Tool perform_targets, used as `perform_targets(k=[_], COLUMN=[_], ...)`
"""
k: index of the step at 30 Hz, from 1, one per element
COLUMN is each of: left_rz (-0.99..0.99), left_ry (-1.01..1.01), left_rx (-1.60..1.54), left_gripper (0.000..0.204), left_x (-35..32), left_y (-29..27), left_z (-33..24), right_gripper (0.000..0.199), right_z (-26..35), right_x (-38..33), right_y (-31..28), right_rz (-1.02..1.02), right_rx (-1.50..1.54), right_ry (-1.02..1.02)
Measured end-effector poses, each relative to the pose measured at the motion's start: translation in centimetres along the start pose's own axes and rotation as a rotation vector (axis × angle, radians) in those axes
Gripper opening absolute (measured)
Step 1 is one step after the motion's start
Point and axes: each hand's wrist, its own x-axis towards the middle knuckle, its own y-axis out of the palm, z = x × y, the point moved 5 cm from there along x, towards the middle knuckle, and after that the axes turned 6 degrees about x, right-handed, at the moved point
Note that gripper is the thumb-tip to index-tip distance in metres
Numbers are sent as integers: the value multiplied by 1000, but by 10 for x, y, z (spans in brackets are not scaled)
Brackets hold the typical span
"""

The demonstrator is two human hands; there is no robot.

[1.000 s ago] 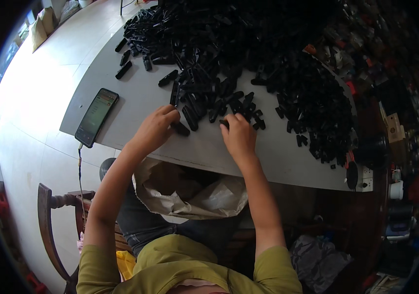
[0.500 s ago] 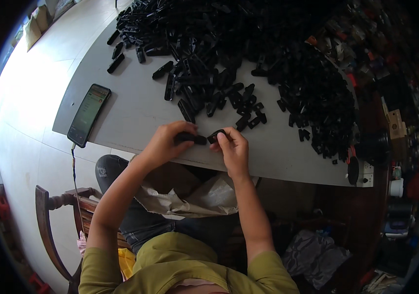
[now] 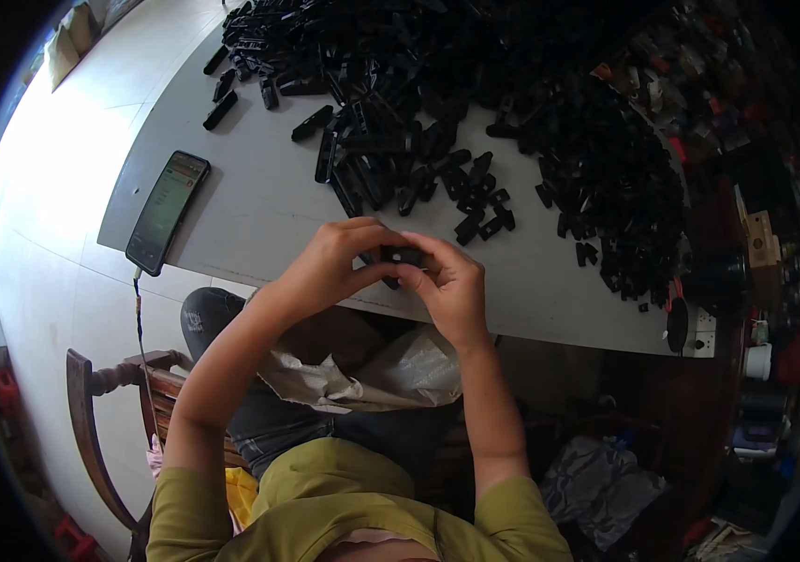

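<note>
Over the front edge of the grey table (image 3: 259,201), my two hands meet around small black plastic parts. My left hand (image 3: 339,262) is closed on a black plastic part (image 3: 403,254), its fingers curled over the far side. From the other side my right hand (image 3: 451,286) pinches at the same spot, thumb and fingers closed on black plastic. Fingers cover much of it, so whether the two pieces are joined cannot be seen. Just beyond my hands lie loose long black parts (image 3: 362,178) and, to their right, smaller black pieces (image 3: 484,201).
A big heap of black parts (image 3: 400,66) covers the far table, with smaller pieces (image 3: 615,215) heaped rightward. A phone (image 3: 168,214) on a cable lies at left. An open pale sack (image 3: 372,379) rests at my lap. A wooden chair (image 3: 91,431) stands lower left.
My hands have come together; half a second ago each held a separate black piece, slightly apart. My right hand has turned, bringing its piece against the left hand's.
</note>
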Motion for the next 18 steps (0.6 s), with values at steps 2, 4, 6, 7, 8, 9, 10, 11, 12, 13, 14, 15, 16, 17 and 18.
perform_targets(k=[2, 4, 6, 7, 8, 9, 10, 11, 12, 13, 14, 15, 16, 17, 18], left_rz=[-89, -178, 0, 1, 17, 34, 33, 3, -28, -26, -5, 16, 18, 50, 82], left_ry=[45, 85, 41, 38, -8, -54, -55, -23, 10, 10, 0, -10, -7, 9, 25], left_rx=[134, 271, 295, 295, 232, 170, 169, 132, 96, 94, 47, 0, -3, -18, -32], left_gripper=[31, 31, 32, 32, 30, 28, 28, 27, 26, 26, 26, 25, 25, 25, 24], left_x=[-5, -15, -24, -25, -26, -27, -28, -28, -29, -28, -28, -27, -25, -23, -22], left_y=[-1, -4, 4, 5, 5, 6, 7, 7, 6, 6, 7, 8, 10, 13, 16], left_z=[3, 11, 27, 28, 32, 36, 39, 41, 42, 43, 44, 46, 44, 40, 37], right_gripper=[25, 31, 31, 31, 31, 28, 28, 27, 26, 26, 26, 25, 25, 25, 25], right_z=[-10, -12, -11, -7, -4, -4, -3, -4, -4, -3, -2, -3, -3, -6, -8], right_x=[-4, -11, -15, -16, -19, -20, -20, -20, -19, -18, -16, -15, -13, -11, -11], right_y=[-3, -4, -3, -3, -3, -7, -11, -14, -16, -18, -18, -16, -15, -10, -7], right_rz=[81, 117, 113, 98, 83, 87, 88, 113, 138, 136, 192, 248, 245, 277, 308], right_rx=[80, -208, -397, -530, -663, -657, -657, -674, -691, -692, -686, -679, -682, -596, -511], right_ry=[52, 4, -124, -227, -331, -304, -303, -275, -247, -244, -216, -188, -186, -160, -134])
